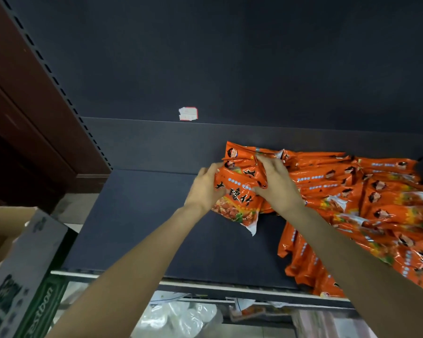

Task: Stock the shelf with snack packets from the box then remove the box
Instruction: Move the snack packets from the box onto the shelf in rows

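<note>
While large black Chinese characters run down the orange snack packets (239, 189), too crumpled to read surely, the cardboard box (22, 269) at lower left shows part of a green word ending "estbon". Both arms reach forward over the dark shelf (156, 215). The left hand (204, 189) curls its fingers round the bundle's left edge; the right hand (276, 181) grips its top right, fingers bent into the foil. Right of those fingers, stocked packets (366, 203) lie overlapping. A torn price sticker (188, 113) sits beyond the fingertips.

The cardboard box (22, 276) reads "estbon"; orange snack packets (237, 189) bear Chinese characters.
</note>
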{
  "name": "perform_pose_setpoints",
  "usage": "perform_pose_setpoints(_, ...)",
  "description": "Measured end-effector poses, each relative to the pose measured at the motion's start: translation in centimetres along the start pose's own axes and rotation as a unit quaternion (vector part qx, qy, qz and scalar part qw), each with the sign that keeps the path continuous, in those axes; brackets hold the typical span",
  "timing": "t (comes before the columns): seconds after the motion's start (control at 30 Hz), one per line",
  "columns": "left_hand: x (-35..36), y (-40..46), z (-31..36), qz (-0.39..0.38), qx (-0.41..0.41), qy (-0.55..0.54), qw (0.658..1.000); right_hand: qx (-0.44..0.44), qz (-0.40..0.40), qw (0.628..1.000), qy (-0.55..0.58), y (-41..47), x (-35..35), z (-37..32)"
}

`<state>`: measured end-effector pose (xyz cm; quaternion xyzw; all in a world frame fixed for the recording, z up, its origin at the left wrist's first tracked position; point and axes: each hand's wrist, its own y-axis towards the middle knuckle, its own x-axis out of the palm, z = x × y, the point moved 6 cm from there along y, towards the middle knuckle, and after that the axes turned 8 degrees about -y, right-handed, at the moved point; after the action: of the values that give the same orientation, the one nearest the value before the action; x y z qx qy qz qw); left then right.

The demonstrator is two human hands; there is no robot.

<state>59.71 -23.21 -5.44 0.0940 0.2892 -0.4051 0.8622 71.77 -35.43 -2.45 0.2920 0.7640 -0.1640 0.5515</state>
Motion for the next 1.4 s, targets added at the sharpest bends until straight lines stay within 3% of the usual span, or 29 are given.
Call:
perform_pose_setpoints(0.2, 0.9, -1.2, 1.1, -0.004, -0.003, -0.027, 1.000, -0.008, -0.008, 1.000, -0.010, -0.7, -0.9, -0.4)
perform_pose_setpoints(0.37, -1.5, -3.4, 2.3, 0.079, 0.004, 0.021, 0.997, -0.053, 0.044, 0.998, -0.006, -2.3, -2.9, -3.5)
perform_pose_setpoints(0.57, -8.0, -9.8, 3.3, 0.176, 0.096, 0.101, 0.974, -0.098, 0.025, 0.986, 0.132, -5.0, -2.5, -11.1)
perform_pose_setpoints(0.67, -12.7, -13.2, 1.9, 0.206, 0.116, 0.085, 0.968, -0.123, 0.010, 0.981, 0.148, -6.4, -1.1, -16.7)
perform_pose_setpoints(1.07, -34.3, -26.2, -17.7, 0.226, 0.006, 0.052, 0.973, -0.163, -0.085, 0.972, 0.148, -12.7, 10.7, -43.3)
perform_pose_setpoints(1.4, -41.7, -27.3, -32.8, 0.135, -0.101, 0.039, 0.985, -0.176, -0.155, 0.964, 0.129, -13.1, 20.5, -55.3)
